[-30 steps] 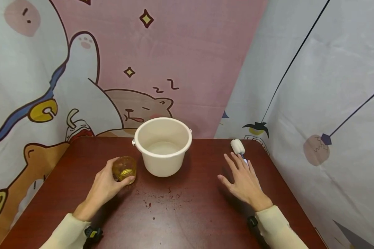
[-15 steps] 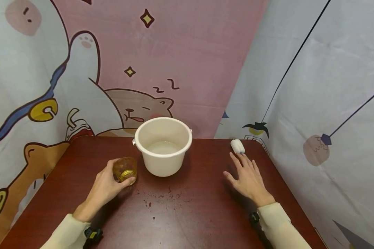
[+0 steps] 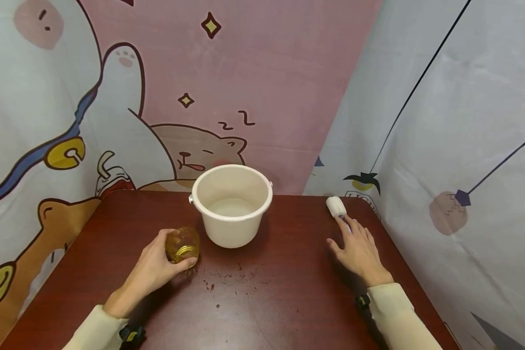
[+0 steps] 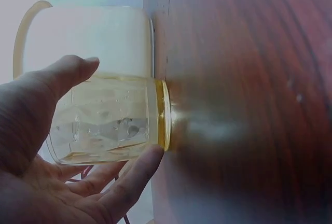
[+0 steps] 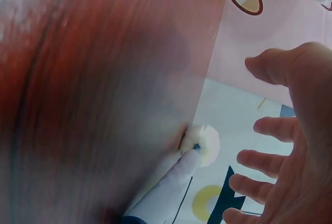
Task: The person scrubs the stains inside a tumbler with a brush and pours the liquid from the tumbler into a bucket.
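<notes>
In the head view my left hand (image 3: 155, 265) grips an amber glass cup (image 3: 183, 245) from the left, thumb on its near side and fingers behind. The left wrist view has the clear, yellow-tinted cup (image 4: 109, 120) between thumb and fingers, its thick base close to the tabletop. My right hand (image 3: 359, 253) hovers with fingers spread and relaxed over a sponge brush. The brush's white sponge head (image 3: 336, 206) shows past the fingertips; most of its handle is hidden in that view. In the right wrist view its pale handle (image 5: 168, 187) lies beside the hand, apart from the fingers.
A white bucket (image 3: 232, 231) stands at the back middle of the dark red-brown table (image 3: 262, 311), some whitish liquid in its bottom. Water drops (image 3: 212, 287) dot the wood in front of it. A printed cloth (image 3: 280, 73) hangs behind and at the right.
My left hand has brought the cup slightly to the right and nearer to me. The right hand has moved to the right over the brush. The bucket has stayed in place.
</notes>
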The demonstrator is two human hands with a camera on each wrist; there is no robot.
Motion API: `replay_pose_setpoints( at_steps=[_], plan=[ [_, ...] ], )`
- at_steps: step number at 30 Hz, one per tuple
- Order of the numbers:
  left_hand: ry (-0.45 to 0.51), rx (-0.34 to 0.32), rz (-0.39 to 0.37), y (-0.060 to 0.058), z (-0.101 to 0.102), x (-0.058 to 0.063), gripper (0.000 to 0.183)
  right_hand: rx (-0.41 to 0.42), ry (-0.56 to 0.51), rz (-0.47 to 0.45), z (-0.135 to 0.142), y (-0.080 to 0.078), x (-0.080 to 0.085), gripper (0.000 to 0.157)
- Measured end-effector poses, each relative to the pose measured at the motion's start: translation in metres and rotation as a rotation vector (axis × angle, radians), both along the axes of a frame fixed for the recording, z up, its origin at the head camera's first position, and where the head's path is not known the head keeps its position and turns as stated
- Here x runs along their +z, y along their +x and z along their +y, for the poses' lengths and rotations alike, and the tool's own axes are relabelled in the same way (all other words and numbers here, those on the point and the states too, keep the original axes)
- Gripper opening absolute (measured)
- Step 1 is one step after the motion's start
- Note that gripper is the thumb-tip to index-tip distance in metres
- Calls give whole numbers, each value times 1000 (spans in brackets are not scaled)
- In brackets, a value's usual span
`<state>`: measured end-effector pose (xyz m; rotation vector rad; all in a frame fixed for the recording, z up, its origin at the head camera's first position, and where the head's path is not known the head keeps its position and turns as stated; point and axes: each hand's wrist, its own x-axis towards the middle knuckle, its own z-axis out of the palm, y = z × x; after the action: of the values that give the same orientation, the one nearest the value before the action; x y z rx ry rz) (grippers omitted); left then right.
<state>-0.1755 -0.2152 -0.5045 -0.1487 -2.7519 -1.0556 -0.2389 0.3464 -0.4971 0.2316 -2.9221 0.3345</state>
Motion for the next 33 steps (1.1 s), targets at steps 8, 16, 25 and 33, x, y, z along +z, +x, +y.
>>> replay_pose_setpoints(
  at_steps=[8, 16, 25, 33],
  plan=[
    [16, -50, 35, 9, 7, 0, 92, -47, -29, -31, 8, -7, -1, 82],
    [23, -99, 44, 14, 15, 0, 87, -88, -32, -78, 13, -12, 1, 83],
    [14, -173, 72, 19, 34, 1, 86, -138, -29, -117, 19, -21, 0, 82],
    [28, -241, 47, 22, 58, 1, 83, -154, -15, -132, 25, -25, -5, 80]
  ],
)
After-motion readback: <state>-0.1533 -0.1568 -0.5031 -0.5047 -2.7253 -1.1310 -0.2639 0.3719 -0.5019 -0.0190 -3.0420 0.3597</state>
